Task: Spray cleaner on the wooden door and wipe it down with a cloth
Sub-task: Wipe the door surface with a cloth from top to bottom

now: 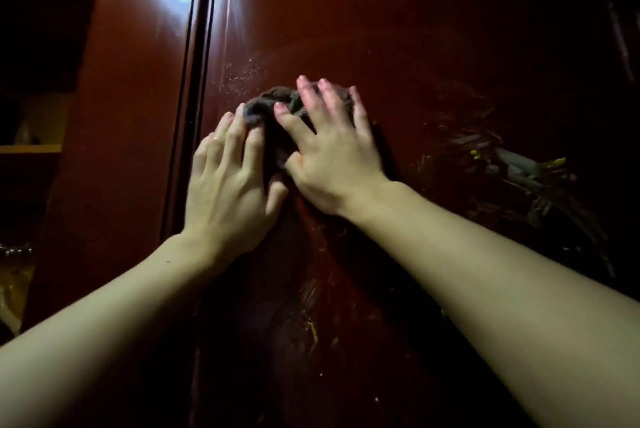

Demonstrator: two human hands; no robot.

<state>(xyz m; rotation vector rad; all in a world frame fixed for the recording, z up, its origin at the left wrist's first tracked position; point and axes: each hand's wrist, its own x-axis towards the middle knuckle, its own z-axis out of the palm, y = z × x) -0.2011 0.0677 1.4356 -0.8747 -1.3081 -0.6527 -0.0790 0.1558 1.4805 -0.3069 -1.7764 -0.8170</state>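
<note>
Left grip (228,192) and right grip (336,157) flat, straight-fingered, on cloth (258,111) against wooden door (415,29)

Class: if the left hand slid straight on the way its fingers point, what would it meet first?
The bunched grey cloth, which fingertips of the left hand already touch. Beyond it, only the wooden door shows, with fine spray specks.

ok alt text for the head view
Two bare hands press a crumpled dark grey cloth against a glossy reddish-brown wooden door, the left hand at its left edge, the right hand spread over it. Pale specks dot the wood.
</note>
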